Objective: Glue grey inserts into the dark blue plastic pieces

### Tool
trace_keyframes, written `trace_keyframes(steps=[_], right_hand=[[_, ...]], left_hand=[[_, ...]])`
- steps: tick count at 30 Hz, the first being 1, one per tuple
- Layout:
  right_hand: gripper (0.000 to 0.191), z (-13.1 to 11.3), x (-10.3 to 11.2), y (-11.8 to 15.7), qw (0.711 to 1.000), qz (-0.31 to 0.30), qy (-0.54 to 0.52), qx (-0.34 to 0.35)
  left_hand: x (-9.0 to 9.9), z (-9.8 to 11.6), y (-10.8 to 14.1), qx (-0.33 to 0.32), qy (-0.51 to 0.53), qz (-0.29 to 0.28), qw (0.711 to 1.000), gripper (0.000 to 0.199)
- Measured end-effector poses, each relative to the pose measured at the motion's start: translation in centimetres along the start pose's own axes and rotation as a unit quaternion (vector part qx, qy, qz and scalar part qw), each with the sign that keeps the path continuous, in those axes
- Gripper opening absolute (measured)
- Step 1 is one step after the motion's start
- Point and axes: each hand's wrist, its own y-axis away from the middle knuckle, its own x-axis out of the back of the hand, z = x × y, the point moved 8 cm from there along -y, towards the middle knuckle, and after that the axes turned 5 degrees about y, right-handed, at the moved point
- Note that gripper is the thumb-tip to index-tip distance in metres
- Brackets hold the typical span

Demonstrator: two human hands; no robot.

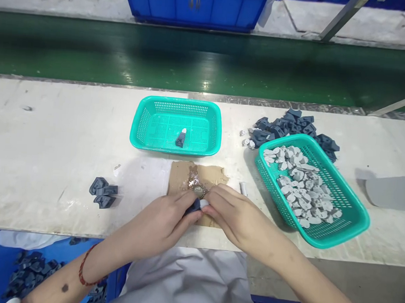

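Observation:
My left hand [171,218] is closed around a dark blue-grey plastic part [193,207], mostly hidden by the fingers. With its fingertips, my right hand [229,211] pinches a small white plastic piece [204,203] against the dark part's right end. Both hands meet above a sheet of brown cardboard [178,175] near the table's front edge. A shiny, round metallic object [198,189] lies on the cardboard just beyond my fingers. In the green basket [178,103] ahead sits one dark part with a white tip [181,138].
At right, a second green basket [351,224] holds many white pieces [308,190]. A heap of dark parts [293,124] lies behind it. Several dark parts [104,192] rest on the left. Beyond the table runs a green conveyor belt [208,65] with a blue crate [196,5] behind it.

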Motion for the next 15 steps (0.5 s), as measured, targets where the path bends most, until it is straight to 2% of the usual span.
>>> trace_keyframes(steps=[5, 8, 10, 12, 15], right_hand=[[0.026, 0.8, -0.6, 1.4, 0.997, 0.002, -0.06, -0.057], [0.02, 0.8, 0.6, 3.8, 0.987, 0.088, -0.098, -0.094], [0.021, 1.0, 1.2, 6.9, 0.972, 0.155, -0.117, -0.133], [0.025, 1.5, 0.4, 11.3, 0.956, 0.188, -0.135, -0.178], [0.024, 3.8, -4.0, 19.4, 0.936, 0.158, -0.123, -0.29]], left_hand=[[-0.8, 0.9, -0.5, -0.036, 0.001, -0.028, 0.999, 0.028], [0.2, 2.4, -1.3, -0.09, -0.019, -0.043, 0.995, 0.028], [2.5, 2.4, -2.4, -0.097, -0.065, -0.007, 0.993, 0.029], [6.0, 1.4, -3.9, -0.077, -0.129, 0.077, 0.986, 0.032], [11.0, -1.4, -5.7, -0.013, -0.211, 0.191, 0.958, 0.04]])
